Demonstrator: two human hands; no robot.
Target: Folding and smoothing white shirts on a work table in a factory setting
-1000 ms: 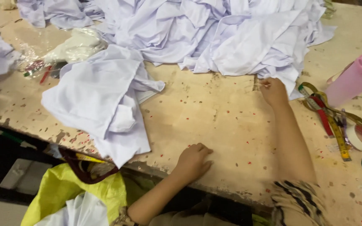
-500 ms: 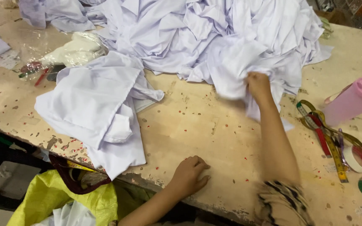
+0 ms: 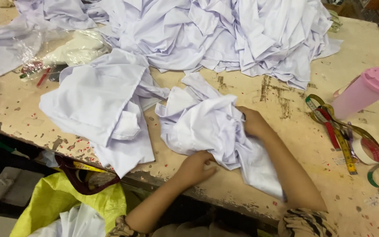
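White crumpled garment [image 3: 211, 127] lies at the middle of the worn tabletop [image 3: 286, 109], a heap of white cloth [image 3: 224, 35] at twelve o'clock. Folded shirt [image 3: 97, 101] at nine o'clock. Right hand [image 3: 253, 122] fingers clutch its fabric; left hand [image 3: 196, 166] fingers curl on its near edge. Pink tumbler [image 3: 362, 92] at three o'clock.

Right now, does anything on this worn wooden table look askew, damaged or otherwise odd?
Mostly wear and overhang. The worn wooden table has chipped, blotchy paint. A flat white garment hangs over the near edge. The yellow measuring tape lies tangled beside the pink tumbler, which looks tilted. Both hands, left and right, grip a crumpled white garment.
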